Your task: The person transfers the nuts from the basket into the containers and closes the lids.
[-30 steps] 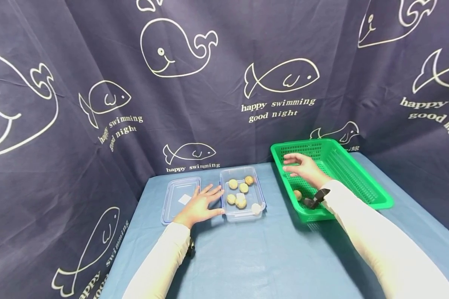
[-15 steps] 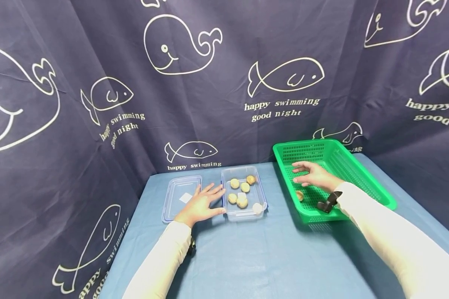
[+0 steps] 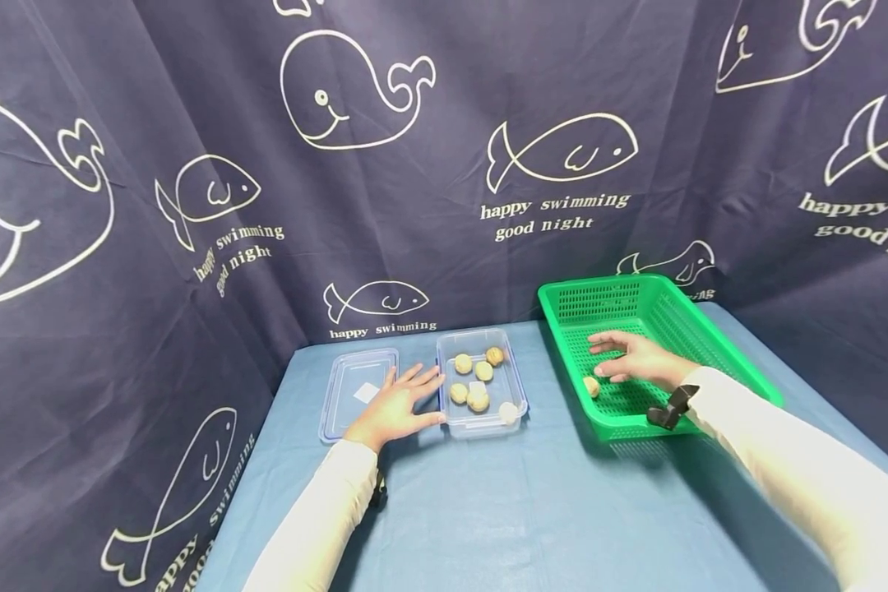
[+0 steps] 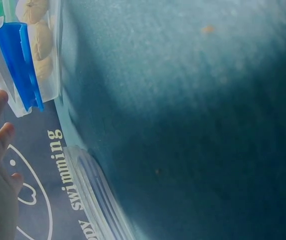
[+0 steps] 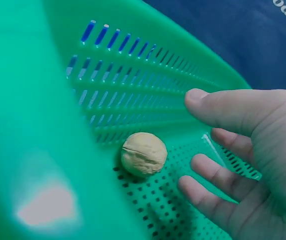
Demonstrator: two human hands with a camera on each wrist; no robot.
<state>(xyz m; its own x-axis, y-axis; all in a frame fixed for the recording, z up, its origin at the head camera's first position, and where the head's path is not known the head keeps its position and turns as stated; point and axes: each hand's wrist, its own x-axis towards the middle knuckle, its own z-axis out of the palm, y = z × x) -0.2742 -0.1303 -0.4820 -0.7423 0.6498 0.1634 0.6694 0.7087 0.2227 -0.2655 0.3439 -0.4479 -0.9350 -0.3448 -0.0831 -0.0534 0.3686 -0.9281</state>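
Note:
A single walnut (image 5: 144,154) lies on the bottom of the green basket (image 3: 725,362), against its left wall. Over the basket floor hovers my right hand (image 3: 640,362), fingers loosely bent and apart from the walnut, nothing in its grasp. My left hand (image 3: 395,411) spreads its straight fingers at the left side of a clear plastic box (image 3: 481,423), fingertips right at the rim. Inside that box lie several walnuts (image 3: 477,400) and a pale, whitish round piece (image 3: 508,413) in the near right corner. In the left wrist view, a blue side latch (image 4: 20,65) hangs from the box.
The box's clear lid (image 3: 340,403) lies flat on the blue cloth to the left of the box, partly behind my left hand. A dark curtain (image 3: 444,205) printed with whales and fish rises behind the table (image 3: 488,518).
My right hand has moved right and nearer to me within the basket, dropping lower toward the walnut. The left hand has stayed in place beside the box.

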